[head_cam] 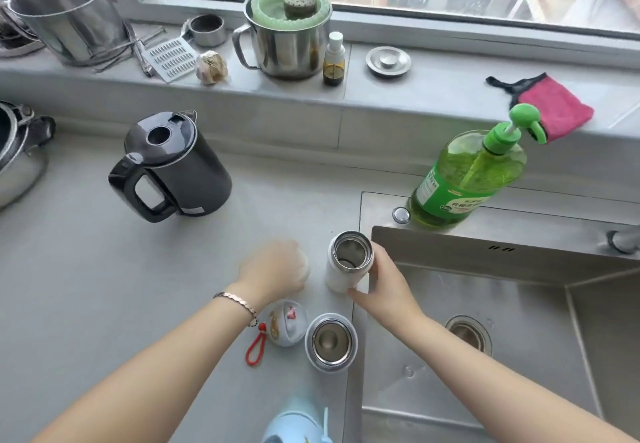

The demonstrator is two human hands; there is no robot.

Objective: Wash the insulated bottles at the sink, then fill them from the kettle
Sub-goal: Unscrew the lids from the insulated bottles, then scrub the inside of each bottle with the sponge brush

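my right hand (384, 283) holds the white insulated bottle with the open steel mouth (348, 262); the fingers (378, 252) wrap its far side and the thumb presses its near side low down. the bottle stands upright on the grey worktop (86, 286), right at the edge of the stainless steel sink (450, 255). my left hand (277, 269) is just beside the bottle on its left, not touching it, its fingers curled down over a pale round thing (304, 267) that is too blurred to name. nearer to me, below both hands, a second white bottle with an open steel mouth (331, 342) stands upright, with a rounded printed lid (285, 323) on a red loop (254, 347) lying just beside it. the black electric kettle (173, 168) sits well apart, further back and left of my left hand. a green pump bottle of dish soap (464, 179) stands at the sink's back corner, and a light blue bottle (294, 422) shows at the bottom edge.
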